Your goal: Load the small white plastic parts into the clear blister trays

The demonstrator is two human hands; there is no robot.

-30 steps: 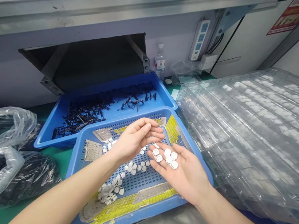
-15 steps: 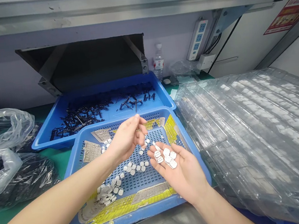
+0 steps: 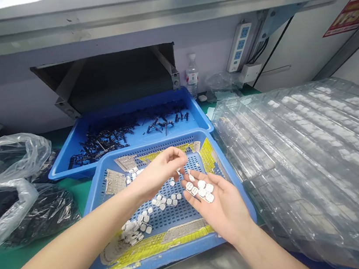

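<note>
Palm up over the basket, my right hand (image 3: 227,205) cups several small white square plastic pieces (image 3: 203,190), lying on the fingers and palm. One thin white piece (image 3: 190,176) stands up at its fingertips. My left hand (image 3: 162,170) hovers just beside them, thumb and fingers pinched together; what they hold, if anything, is hidden. Below both hands is a blue perforated basket (image 3: 169,260), patched with yellow and grey tape. More white pieces (image 3: 135,230) are heaped at its near left, and a few small groups (image 3: 165,201) lie mid-floor.
A blue tray (image 3: 125,152) of black plastic parts (image 3: 104,142) stands behind the basket. Stacked clear plastic trays (image 3: 306,166) holding white pieces fill the right side. Plastic bags (image 3: 41,214) with dark contents lie left. A bottle (image 3: 192,76) and power strip (image 3: 239,47) are at the back.
My left hand has moved right and down, closer to the right hand's fingertips. The right hand still cups the white pieces, almost unmoved. The whole view has shifted slightly.
</note>
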